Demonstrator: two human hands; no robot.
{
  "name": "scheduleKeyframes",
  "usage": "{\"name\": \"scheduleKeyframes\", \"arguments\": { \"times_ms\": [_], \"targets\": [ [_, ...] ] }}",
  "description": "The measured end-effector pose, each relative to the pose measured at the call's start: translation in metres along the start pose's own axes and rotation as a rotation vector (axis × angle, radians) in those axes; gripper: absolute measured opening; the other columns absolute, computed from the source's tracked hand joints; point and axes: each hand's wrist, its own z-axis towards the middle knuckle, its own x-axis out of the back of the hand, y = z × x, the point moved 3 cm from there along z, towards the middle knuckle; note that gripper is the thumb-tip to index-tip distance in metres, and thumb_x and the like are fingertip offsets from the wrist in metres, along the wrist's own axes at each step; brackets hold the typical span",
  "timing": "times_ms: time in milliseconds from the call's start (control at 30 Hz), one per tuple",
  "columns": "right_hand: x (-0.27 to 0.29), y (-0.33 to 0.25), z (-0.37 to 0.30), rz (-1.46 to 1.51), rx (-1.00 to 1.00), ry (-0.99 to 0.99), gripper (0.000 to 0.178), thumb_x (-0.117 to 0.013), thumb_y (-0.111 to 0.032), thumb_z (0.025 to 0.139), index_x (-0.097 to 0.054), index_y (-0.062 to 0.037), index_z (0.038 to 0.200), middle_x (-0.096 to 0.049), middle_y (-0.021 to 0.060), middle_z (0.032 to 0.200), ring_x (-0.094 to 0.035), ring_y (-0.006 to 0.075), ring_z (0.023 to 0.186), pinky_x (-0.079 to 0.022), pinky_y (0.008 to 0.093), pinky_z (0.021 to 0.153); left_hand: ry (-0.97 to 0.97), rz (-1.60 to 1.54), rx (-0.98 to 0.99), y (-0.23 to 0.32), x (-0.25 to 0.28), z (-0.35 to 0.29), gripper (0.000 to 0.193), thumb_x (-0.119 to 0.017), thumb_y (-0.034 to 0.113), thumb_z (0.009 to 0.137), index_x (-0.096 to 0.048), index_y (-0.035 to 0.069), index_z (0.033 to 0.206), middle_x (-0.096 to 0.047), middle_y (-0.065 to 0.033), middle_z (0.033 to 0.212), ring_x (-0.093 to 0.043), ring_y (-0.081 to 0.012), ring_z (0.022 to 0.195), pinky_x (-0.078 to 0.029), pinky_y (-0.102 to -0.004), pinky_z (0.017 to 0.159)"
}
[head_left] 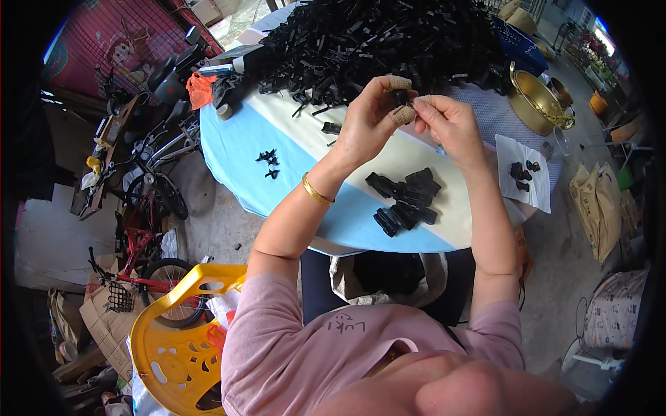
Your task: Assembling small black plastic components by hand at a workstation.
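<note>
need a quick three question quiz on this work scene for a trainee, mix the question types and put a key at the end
1. True or false: the black heap lies on the far side of the table from the person.
2. Which of these is nearest the gold pot?
a) yellow chair
b) white sheet
c) red bike
3. Fill in the colour: the left hand wears ____ covers on its thumb and a finger.

Key: 1. True; 2. b; 3. tan

There's one large black heap [374, 48], one bracelet [315, 192], one yellow chair [173, 347].
</note>
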Motion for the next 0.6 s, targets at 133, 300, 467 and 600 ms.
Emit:
{"name": "scheduleKeyframes", "arguments": {
  "times_ms": [133,300,467,600],
  "targets": [
    [-0.004,-0.005,-0.003,-0.172,0.131,0.026,0.015,-0.054,-0.013,0.087,-0.062,-0.0016,0.087,-0.055,-0.0021,0.063,-0.037,-0.0009,0.048,-0.026,0.0146,0.043,-0.023,0.073,-0.003,0.0,0.0,0.0,0.03,-0.054,0.002,0.085,-0.042,-0.001,0.112,-0.053,-0.0118,0.11,-0.053,-0.0159,0.099,-0.046,-0.0283,0.085],
    [-0.003,-0.007,-0.004,-0.213,0.248,0.043,0.015,-0.054,-0.013,0.086,-0.062,-0.001,0.083,-0.055,-0.0023,0.063,-0.042,0.0013,0.054,-0.031,0.0162,0.049,-0.06,0.068,-0.047,0.002,-0.001,-0.001,0.029,-0.052,0.002,0.086,-0.043,0.0,0.113,-0.053,-0.0109,0.112,-0.052,-0.0155,0.1,-0.046,-0.0286,0.085],
    [-0.003,-0.012,-0.006,-0.21,0.17,0.023,0.014,-0.054,-0.012,0.086,-0.062,-0.0015,0.082,-0.055,-0.0024,0.062,-0.043,0.0012,0.055,-0.031,0.0161,0.049,-0.076,0.104,-0.074,0.005,-0.004,-0.002,0.028,-0.051,0.001,0.086,-0.043,0.0,0.113,-0.053,-0.0103,0.111,-0.053,-0.0153,0.099,-0.046,-0.0284,0.085],
    [-0.004,-0.009,-0.008,-0.213,0.186,0.037,0.014,-0.054,-0.012,0.086,-0.062,-0.0015,0.082,-0.054,-0.0028,0.062,-0.041,0.0006,0.054,-0.03,0.0157,0.048,-0.033,0.094,-0.093,0.006,-0.004,-0.003,0.025,-0.052,-0.001,0.085,-0.044,-0.001,0.109,-0.055,-0.011,0.108,-0.054,-0.0151,0.097,-0.046,-0.0276,0.084]
  ]
}}
